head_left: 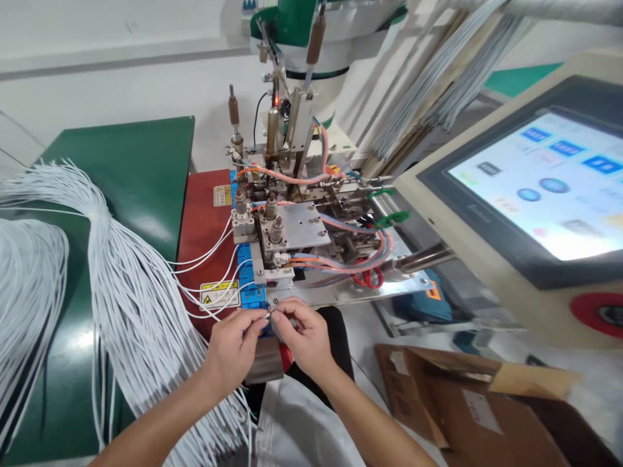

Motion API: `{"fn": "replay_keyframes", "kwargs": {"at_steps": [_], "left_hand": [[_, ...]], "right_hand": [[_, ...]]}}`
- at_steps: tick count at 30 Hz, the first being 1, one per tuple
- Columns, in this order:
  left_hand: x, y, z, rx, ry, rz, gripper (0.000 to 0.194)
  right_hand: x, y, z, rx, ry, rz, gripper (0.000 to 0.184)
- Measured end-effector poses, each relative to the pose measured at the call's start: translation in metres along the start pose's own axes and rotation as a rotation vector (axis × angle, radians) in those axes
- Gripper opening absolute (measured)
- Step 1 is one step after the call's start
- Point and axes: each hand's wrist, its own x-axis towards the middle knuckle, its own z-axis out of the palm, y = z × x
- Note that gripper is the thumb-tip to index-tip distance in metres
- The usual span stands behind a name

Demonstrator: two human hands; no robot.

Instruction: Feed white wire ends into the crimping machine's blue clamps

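My left hand and my right hand meet in front of the machine's near edge, each closed in a fingertip pinch. Between their fingertips is the small end of a white cable; its fine detail is too small to make out. Just beyond the fingers runs a row of blue blocks along the machine's side. Several white cables lead from the large cable bundle to these blocks. That bundle lies left of my left hand, partly hidden by my forearm.
A machine with a metal plate and coloured air hoses stands ahead. To the right, a touchscreen panel with a red button juts close. Another cable bundle rests on the green table. Cardboard boxes stand low right.
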Motion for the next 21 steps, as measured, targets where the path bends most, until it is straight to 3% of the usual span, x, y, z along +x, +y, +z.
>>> {"fn": "replay_keyframes", "kwargs": {"at_steps": [3,8,12,17,21], "left_hand": [[0.000,0.000,0.001,-0.058,-0.003,-0.065,0.017],[0.001,0.003,0.003,-0.206,-0.003,-0.229,0.020],[0.000,0.002,0.003,-0.275,-0.005,-0.293,0.022],[-0.001,0.001,0.001,-0.243,-0.053,-0.283,0.025],[0.001,0.001,-0.002,-0.183,-0.130,-0.271,0.026]], "right_hand": [[0.000,0.000,0.003,-0.018,0.017,0.000,0.011],[-0.001,0.002,0.017,0.134,0.074,0.088,0.012],[0.000,0.002,0.022,0.114,0.092,0.039,0.011],[0.005,0.000,0.013,-0.025,-0.012,-0.108,0.011],[0.012,-0.002,0.001,-0.119,-0.115,-0.134,0.010]]}}
